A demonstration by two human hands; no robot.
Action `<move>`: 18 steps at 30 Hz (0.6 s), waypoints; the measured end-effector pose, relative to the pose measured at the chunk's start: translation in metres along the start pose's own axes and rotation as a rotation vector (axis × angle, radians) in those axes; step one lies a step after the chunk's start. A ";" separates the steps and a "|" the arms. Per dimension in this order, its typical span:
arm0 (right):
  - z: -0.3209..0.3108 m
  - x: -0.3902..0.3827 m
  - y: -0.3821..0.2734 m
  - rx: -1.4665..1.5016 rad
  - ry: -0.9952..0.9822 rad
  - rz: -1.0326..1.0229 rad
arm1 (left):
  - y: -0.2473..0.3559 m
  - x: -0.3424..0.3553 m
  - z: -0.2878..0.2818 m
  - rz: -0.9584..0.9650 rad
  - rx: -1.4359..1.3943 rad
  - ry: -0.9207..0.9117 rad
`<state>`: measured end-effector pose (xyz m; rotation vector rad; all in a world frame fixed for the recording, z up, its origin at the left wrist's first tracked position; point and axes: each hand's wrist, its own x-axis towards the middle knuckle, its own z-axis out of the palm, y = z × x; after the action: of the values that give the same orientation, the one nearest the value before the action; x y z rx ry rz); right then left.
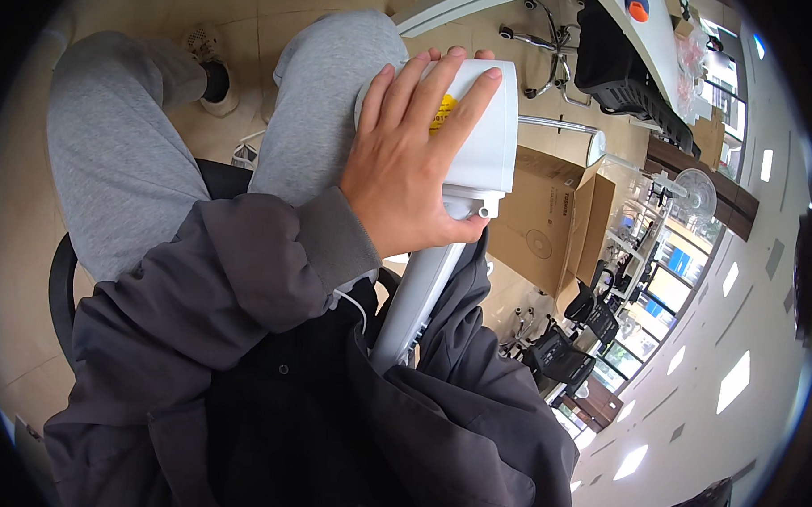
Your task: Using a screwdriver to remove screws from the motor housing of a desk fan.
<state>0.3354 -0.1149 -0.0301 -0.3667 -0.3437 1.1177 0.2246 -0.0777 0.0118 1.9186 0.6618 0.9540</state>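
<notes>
My left hand [410,146] grips a white plastic housing [486,149] from above, fingers spread over its face and thumb at its lower edge beside a small protruding peg [486,208]. A yellow sticker [441,114] shows between the fingers. Below the housing, a grey tube [418,303] slants down towards my lap and jacket. Behind the housing, fingertips of my right hand [485,54] seem to curl over its far edge; the rest of that hand is hidden. The right sleeve [461,336] runs up beside the tube.
An open cardboard box [541,222] stands on the right, near a metal rod [558,125] with a pale end. Farther off are a white table [641,43], a black crate [614,69], a white fan [694,194] and black office chairs [559,357]. My knees are in grey trousers.
</notes>
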 end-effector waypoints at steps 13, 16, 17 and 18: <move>0.015 -0.002 0.000 -0.030 0.107 0.035 | -0.004 0.002 0.004 -0.016 0.011 -0.003; -0.003 -0.012 0.006 -0.049 0.094 0.053 | -0.004 0.002 0.000 -0.011 0.013 0.006; -0.012 -0.015 0.007 -0.069 0.079 0.069 | -0.004 0.001 -0.002 -0.008 0.011 0.007; -0.019 -0.013 0.005 -0.087 0.062 0.068 | -0.004 0.002 -0.002 -0.003 0.001 -0.001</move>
<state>0.3350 -0.1268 -0.0503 -0.4919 -0.3283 1.1579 0.2243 -0.0736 0.0100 1.9186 0.6647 0.9512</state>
